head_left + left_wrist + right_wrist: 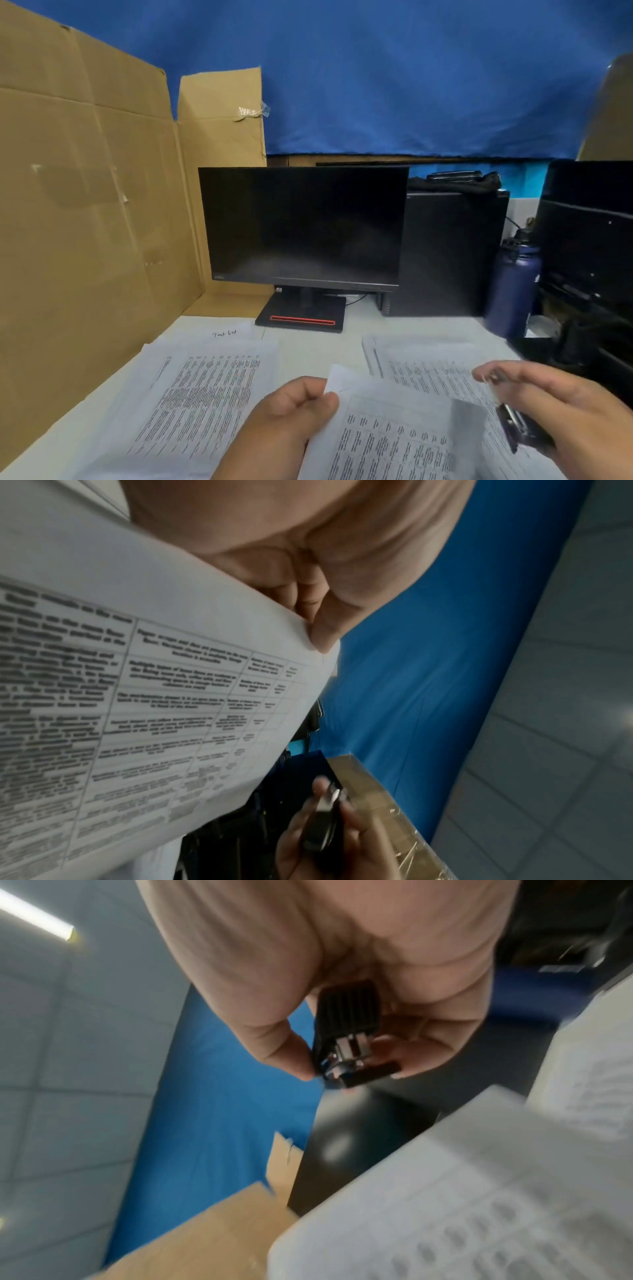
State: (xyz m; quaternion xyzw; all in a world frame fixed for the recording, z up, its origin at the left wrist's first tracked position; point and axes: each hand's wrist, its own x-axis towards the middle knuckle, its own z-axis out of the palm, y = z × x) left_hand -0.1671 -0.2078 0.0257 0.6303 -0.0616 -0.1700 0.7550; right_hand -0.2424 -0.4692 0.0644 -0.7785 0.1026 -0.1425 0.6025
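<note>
Low at the front of the desk (315, 349), the left hand (294, 407) pinches the upper left corner of the printed sheets (394, 435) btw thumb & curled fingers. The sheets are lifted off the desk & tilted, tables of text facing up, right edge curling. The right hand (561, 407), just right of them, grips a small black stapler (517, 428): thumb on one side, fingers curled on the other, metal mouth at the fingertips. Stapler is close to the sheets' right edge; contact can't be told. Flat on the desk: left stack (198, 387) & right stack (428, 363). Behind: dark monitor (301, 226), PC tower (448, 253), navy bottle (512, 284). Cardboard (85, 205) at left, blue cloth (411, 75) at back
</note>
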